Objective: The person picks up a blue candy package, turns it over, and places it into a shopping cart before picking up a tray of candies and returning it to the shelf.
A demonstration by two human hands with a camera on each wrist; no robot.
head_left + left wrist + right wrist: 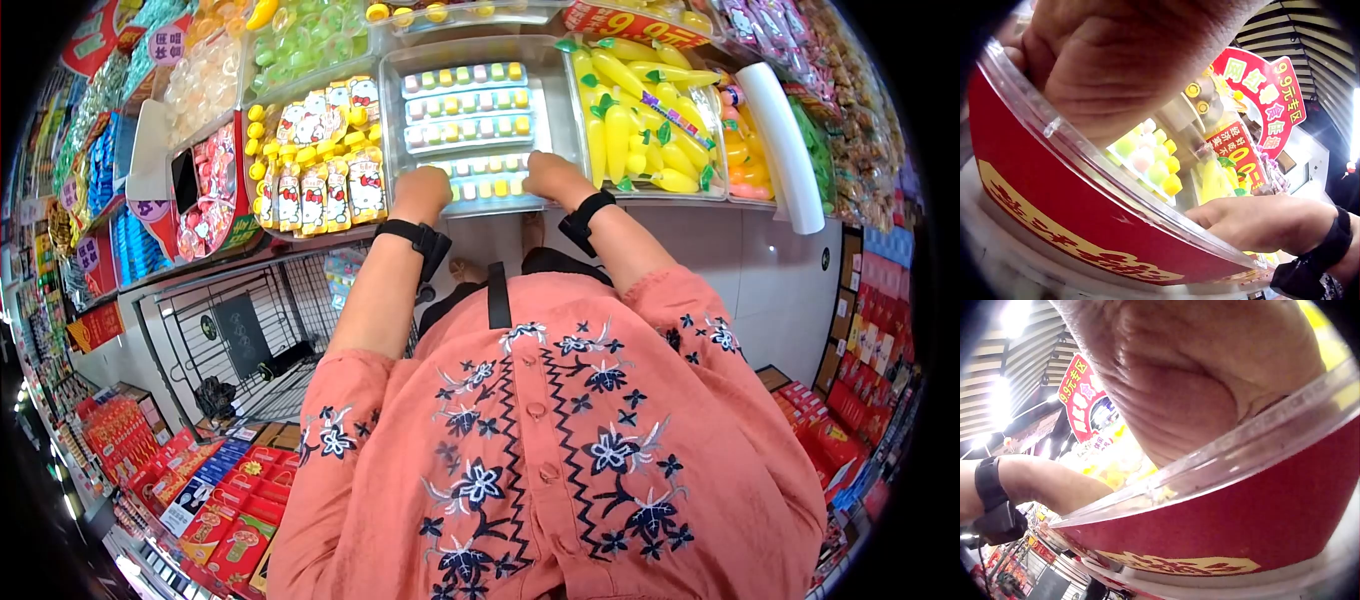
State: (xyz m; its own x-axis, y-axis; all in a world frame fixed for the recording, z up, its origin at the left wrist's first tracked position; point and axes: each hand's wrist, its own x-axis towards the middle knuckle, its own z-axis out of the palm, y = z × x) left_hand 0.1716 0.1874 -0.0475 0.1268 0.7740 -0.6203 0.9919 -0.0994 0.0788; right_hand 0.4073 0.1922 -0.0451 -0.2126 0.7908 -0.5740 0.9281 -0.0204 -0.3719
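Note:
Both hands reach into a clear plastic bin (393,80) at the front of a shop display. My left hand (424,190) grips the left end of the nearest pack of pastel candy cubes (488,188), its fingers curled. At the right end, my right hand (556,178) pinches the same pack. Other packs of candy cubes (466,104) lie in rows farther back in the bin. In the left wrist view, yellow, green and pink cubes (1146,156) show beneath the left hand. The bin's rim hides the fingertips in both wrist views.
Left of the bin is a compartment of cartoon-cat candy packs (325,190); on its right are yellow banana-shaped packs (650,125). A white roll (785,150) leans at the right. A wire shopping cart (230,330) stands at lower left. A red panel (1054,181) fronts the bin.

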